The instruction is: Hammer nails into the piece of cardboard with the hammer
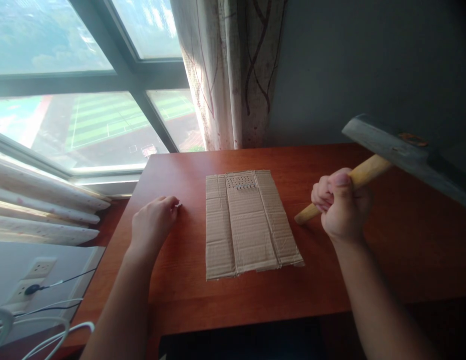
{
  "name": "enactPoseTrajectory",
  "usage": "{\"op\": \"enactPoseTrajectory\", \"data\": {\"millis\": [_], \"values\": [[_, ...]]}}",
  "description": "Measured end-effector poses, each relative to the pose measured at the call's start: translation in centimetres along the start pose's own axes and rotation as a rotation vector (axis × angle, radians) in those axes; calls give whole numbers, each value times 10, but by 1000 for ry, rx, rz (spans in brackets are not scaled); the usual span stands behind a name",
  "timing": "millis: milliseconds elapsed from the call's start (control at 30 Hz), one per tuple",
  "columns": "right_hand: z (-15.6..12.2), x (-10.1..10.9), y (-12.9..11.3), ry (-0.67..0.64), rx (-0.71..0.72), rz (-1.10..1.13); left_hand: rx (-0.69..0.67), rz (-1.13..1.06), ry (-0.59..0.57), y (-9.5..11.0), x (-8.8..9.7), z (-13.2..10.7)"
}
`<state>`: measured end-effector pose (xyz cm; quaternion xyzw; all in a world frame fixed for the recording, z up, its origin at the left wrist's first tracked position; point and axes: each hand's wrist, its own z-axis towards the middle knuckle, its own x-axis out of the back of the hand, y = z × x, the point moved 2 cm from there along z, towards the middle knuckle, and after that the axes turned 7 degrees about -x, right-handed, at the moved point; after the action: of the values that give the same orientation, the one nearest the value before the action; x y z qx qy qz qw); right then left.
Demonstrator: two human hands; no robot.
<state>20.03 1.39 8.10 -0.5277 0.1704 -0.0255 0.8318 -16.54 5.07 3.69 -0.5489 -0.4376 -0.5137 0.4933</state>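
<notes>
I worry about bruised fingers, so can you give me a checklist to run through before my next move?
1. Right hand closed around the hammer by its wooden handle: ok.
2. Left hand away from the hammer: ok, it is on the far side of the cardboard.
3. Cardboard lying on the table: ok.
4. Cardboard steadied by a hand: not ok, neither hand touches it.
5. Small item in the left hand identified: cannot tell, mostly hidden.

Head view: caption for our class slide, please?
Right hand holding a hammer, left hand pinching something small, cardboard between them on the desk.
</notes>
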Motion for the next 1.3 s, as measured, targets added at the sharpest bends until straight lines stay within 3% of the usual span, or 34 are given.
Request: {"op": "enactPoseTrajectory", "data": {"millis": [100, 200, 367, 467, 567, 733, 1300], "values": [[1, 0, 0, 2, 2, -4, -8, -43, -5, -1, -3, 1], [1, 0, 1, 0, 8, 12, -18, -223, 65, 1, -1, 3], [1, 1, 2, -3, 4, 16, -70, -1049, 273, 24, 25, 7], [0, 0, 1, -3, 3, 8, -159, -1277, 344, 49, 43, 16], [0, -1, 0, -1, 9, 0, -270, -1281, 377, 74, 50, 29], [0, -1, 0, 8, 18, -1, -345, -1121, 418, 98, 41, 43], [1, -2, 0, 5, 10, -8, -348, -1061, 436, 100, 38, 41]]}}
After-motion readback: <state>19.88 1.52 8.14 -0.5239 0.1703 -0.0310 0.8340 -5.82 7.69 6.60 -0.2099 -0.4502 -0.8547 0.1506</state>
